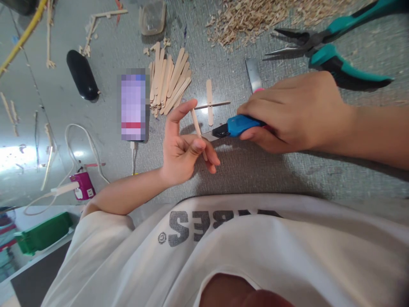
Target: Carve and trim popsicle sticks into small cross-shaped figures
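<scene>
Wooden stick point(195, 123), thin and pale, is pinched in the fingers of the left hand point(183, 147). It leans up and away from the palm, just above the tabletop point(271, 170). One finger of that hand points out straight. The left grip is closed narrow on the wooden stick. The right hand point(294, 111) is wrapped tight round a blue knife point(240, 125), so its grip is full of the handle. The shiny blade point(209, 136) pokes out to the left and touches the stick low down, close to the left fingers. Just behind the two hands, a flat stick with a thin one across it point(209, 102) lies like a cross. A heap of flat sticks point(168, 81) lies beside that. Next to the heap is a phone point(133, 106) with a white cable point(133, 157) in its end. A black oval thing point(82, 74) lies further left. Behind the right hand are blue-green pliers point(332, 51), a strip of metal point(253, 72) and a big pile of wood chips point(255, 17). A small purple plug point(83, 186) lies at the left, near the arm. A white shirt point(239, 256) with grey letters fills the bottom of the view.
</scene>
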A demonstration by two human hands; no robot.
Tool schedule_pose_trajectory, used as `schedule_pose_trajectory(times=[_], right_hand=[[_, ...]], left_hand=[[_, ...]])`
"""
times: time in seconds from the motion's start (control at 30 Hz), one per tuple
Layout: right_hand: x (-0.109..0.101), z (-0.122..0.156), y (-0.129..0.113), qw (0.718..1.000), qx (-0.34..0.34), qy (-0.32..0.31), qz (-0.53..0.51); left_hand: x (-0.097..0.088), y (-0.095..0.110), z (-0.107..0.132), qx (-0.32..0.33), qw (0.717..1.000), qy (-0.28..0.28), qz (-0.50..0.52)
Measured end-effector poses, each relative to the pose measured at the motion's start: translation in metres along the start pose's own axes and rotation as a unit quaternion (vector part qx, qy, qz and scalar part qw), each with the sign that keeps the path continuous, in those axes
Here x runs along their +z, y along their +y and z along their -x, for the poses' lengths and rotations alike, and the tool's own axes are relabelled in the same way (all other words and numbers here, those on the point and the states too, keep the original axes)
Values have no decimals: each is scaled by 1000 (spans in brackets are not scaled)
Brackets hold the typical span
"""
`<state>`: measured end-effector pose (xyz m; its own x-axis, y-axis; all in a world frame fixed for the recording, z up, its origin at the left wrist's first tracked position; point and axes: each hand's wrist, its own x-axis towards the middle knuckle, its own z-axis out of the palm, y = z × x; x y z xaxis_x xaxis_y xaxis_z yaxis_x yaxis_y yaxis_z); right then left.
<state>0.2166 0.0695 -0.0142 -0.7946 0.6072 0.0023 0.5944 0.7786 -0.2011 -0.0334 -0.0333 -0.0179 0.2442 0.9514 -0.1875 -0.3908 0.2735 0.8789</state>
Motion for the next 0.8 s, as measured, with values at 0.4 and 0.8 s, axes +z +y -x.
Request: schedule_pose_trajectory(times=[0.4,0.8], right_hand=[[1,1,2,1000,-23,12,6],[17,2,14,965,-144,212,-46]], left_hand=[[-2,-4,0,21,1000,-11,4],[-7,-9,4,23,999,-39,-21]])
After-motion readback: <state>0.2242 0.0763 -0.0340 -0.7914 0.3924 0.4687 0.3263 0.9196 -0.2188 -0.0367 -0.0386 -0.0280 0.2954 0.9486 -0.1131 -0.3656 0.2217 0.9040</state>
